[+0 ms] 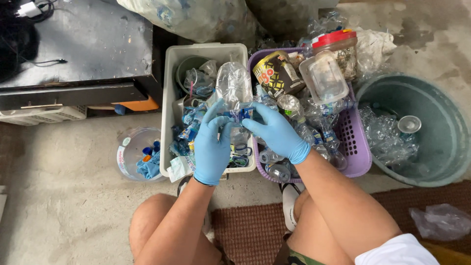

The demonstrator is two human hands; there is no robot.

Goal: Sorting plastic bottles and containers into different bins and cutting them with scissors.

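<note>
Open concrete floor (68,196) lies to the person's left; a brown mat (250,230) sits between the knees. Ahead, containers stand rim to rim with little room between them, and a dark cabinet (78,49) closes off the upper left.

White bin (169,98) — holds crushed clear plastic, loose labels and blue cap rings. Purple basket (355,157), touching the bin's right wall — packed with crushed clear bottles, a brown-and-yellow tin (277,73), a clear lidded tub (324,78) and a red-lidded jar (338,46). Green round tub (441,127), just right of the basket, holds crumpled clear plastic. A small clear bucket (132,152) left of the bin holds blue caps. A clear sack (196,17) of bottles lies behind the bin.

Clear plastic bottle (234,88): empty, crumpled, upright, held over the bin's right edge, with a blue-and-white label (238,115) around its lower part.

Left hand (212,145), blue-gloved, grips the bottle's lower body with its fingers at the label. Right hand (277,132), also gloved, pinches the label's right end between thumb and fingers.
</note>
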